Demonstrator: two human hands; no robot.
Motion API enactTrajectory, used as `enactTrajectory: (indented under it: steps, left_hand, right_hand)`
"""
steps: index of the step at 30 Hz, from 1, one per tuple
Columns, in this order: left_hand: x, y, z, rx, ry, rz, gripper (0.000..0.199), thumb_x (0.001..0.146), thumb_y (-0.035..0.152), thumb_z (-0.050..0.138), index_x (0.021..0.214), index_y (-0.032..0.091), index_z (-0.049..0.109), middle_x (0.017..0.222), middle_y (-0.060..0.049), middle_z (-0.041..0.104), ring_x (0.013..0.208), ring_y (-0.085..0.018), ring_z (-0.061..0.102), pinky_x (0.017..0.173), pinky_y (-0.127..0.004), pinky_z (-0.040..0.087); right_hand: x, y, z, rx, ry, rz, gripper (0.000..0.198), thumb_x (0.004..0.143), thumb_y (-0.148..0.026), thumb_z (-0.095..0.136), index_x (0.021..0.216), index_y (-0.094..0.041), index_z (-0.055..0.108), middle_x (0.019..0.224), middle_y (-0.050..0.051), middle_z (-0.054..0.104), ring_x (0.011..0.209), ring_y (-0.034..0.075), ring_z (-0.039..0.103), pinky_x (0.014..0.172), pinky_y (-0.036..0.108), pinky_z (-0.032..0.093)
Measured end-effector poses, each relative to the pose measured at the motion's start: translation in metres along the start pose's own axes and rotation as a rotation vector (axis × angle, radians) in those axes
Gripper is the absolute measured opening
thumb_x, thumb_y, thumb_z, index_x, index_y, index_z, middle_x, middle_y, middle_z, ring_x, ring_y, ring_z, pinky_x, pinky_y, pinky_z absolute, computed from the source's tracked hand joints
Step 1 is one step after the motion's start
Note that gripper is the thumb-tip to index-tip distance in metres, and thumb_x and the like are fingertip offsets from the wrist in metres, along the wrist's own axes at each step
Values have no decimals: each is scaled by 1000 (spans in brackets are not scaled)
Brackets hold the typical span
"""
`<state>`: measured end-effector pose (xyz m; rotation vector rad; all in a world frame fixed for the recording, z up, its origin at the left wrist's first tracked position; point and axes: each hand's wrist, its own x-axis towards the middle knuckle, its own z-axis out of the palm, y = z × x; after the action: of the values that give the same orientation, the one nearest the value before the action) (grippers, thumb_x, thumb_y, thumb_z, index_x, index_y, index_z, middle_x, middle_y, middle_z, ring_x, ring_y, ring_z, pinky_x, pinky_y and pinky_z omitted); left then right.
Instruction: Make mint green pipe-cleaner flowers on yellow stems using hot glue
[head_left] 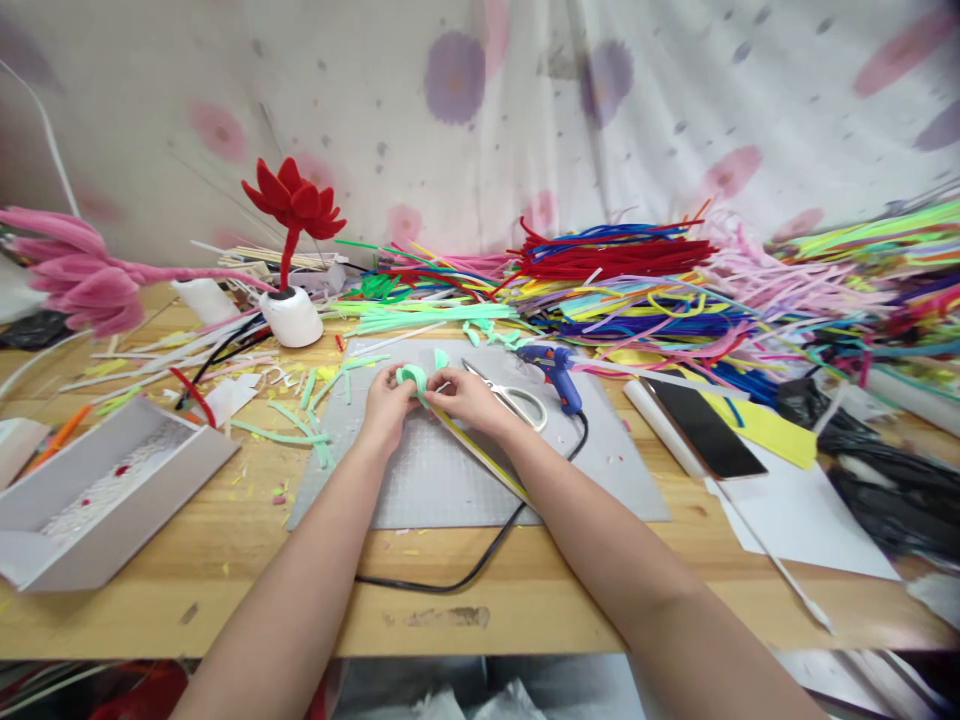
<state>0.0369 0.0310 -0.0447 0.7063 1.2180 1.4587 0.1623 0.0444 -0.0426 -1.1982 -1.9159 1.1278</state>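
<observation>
Both hands meet over the grey cutting mat, fingers closed around a mint-green pipe cleaner piece bent into a curl. My left hand pinches its left side. At its right side, my right hand grips it with thumb and fingers, and a second green tip shows just above. A yellow-edged strip runs from under the right hand down to the forearm; whether it is held I cannot tell. Scissors with pale handles lie right of my right hand, beside a blue glue gun.
Bundles of coloured pipe cleaners are heaped along the back. A red flower in a white pot stands back left. At left is an open white box; at right, a dark phone. The black cord loops across the front.
</observation>
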Motion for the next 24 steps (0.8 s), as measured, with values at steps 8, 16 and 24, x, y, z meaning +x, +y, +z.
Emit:
enactTrajectory:
  steps: [8, 16, 24]
  left_hand:
    - [-3, 3, 2, -18, -22, -48, 31, 50, 10, 59, 80, 15, 52, 72, 1, 57, 60, -9, 54, 60, -25, 47]
    - [-5, 4, 4, -23, -18, -48, 28, 49, 10, 58, 76, 15, 52, 68, 2, 55, 60, -9, 53, 60, -24, 46]
    - [-5, 2, 7, -25, 18, -33, 30, 48, 10, 59, 76, 15, 52, 68, 2, 56, 59, -9, 53, 60, -25, 47]
  right_hand:
    - [2, 1, 5, -3, 93, 61, 5, 71, -21, 57, 68, -18, 53, 54, -2, 62, 57, 13, 62, 57, 24, 46]
    - [5, 5, 10, -18, 145, 59, 6, 69, -21, 56, 66, -20, 52, 52, -2, 61, 56, 14, 62, 56, 25, 46]
    - [7, 7, 11, 43, 127, 117, 8, 70, -18, 55, 65, -19, 50, 51, -3, 60, 52, 14, 62, 55, 25, 48]
